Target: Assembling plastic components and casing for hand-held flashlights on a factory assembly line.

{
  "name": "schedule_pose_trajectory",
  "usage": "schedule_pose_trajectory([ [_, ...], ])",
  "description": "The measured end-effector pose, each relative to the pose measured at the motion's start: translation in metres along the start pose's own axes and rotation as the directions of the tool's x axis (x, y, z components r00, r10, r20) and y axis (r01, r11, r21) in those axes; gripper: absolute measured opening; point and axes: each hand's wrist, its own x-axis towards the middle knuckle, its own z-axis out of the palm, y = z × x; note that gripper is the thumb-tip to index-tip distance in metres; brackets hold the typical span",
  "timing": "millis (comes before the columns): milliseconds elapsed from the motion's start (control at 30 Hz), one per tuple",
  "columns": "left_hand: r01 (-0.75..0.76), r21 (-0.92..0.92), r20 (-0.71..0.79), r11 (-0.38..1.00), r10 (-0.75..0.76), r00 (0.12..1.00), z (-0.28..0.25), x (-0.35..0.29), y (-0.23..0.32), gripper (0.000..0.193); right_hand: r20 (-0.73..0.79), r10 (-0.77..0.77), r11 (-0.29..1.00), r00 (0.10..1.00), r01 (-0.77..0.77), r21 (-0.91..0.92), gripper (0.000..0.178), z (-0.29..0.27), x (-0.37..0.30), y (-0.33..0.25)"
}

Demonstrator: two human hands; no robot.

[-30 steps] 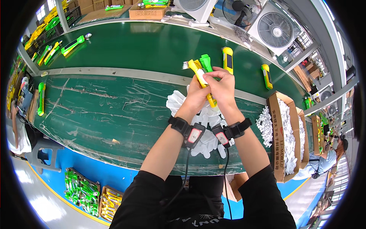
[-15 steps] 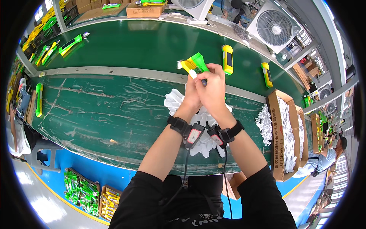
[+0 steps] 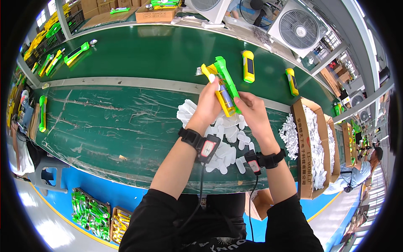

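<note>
Over the near bench, my left hand [image 3: 208, 104] grips a yellow plastic casing half [image 3: 228, 107] that holds a bluish-grey cylinder [image 3: 225, 94]. Shiny metal shows at the casing's far end, and a small white piece [image 3: 212, 78] sits by my left thumb. My right hand [image 3: 254, 113] has its fingers closed on the lower end of a green casing half [image 3: 226, 74]. The green half stands tilted along the yellow one, parted from it along much of its length. Beneath my hands lies a heap of translucent white flat strips [image 3: 222, 157].
Two yellow lamp-like units [image 3: 248, 67] lie on the green belt [image 3: 159, 50] beyond the metal rail [image 3: 138, 82]. At right stands a carton [image 3: 303, 155] of white parts, with loose small white parts [image 3: 289, 136] beside it. A green casing [image 3: 43, 113] lies far left; a stool [image 3: 48, 174] stands below.
My hands have moved apart, the right one toward the right and nearer to me. The green half has swung away from the yellow one, exposing the cylinder inside.
</note>
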Motion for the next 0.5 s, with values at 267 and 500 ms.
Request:
schedule_pose_trajectory([
  [267,-0.034,0.251,0.015,0.967,0.031,0.999,0.011,-0.008,-0.001,0.041,-0.027,0.075,0.997,0.997,-0.074,0.031,0.038,0.004,-0.007,-0.008],
  [500,-0.092,0.291,0.012,0.952,0.092,0.996,0.008,-0.004,-0.010,0.037,-0.085,0.034,0.999,0.996,-0.036,-0.030,0.039,0.004,-0.006,0.000],
])
